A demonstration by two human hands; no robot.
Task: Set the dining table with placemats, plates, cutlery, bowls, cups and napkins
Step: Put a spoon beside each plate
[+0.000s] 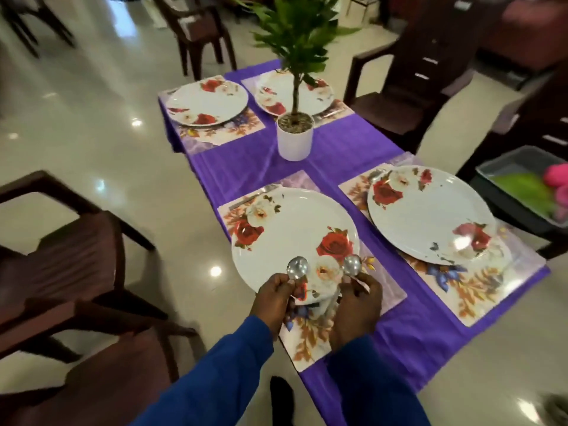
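A purple-clothed table [338, 155] carries several floral placemats, each under a white plate with red roses. My left hand [275, 298] grips a metal spoon [297, 267] over the near rim of the closest plate [285, 232]. My right hand [358, 302] grips a second spoon [352, 265] beside it, over the same plate's right rim. A fork [255, 195] lies on the near placemat [310, 339] at the plate's far left. Another plate [430, 213] sits to the right, with two more plates [206, 102] at the far end.
A potted plant in a white pot [295, 138] stands mid-table. Dark brown chairs [61, 250] crowd the left side, with others at the far end and right [408, 84]. A grey bin [522, 186] holding green and pink items sits at the right edge. Glossy tiled floor surrounds the table.
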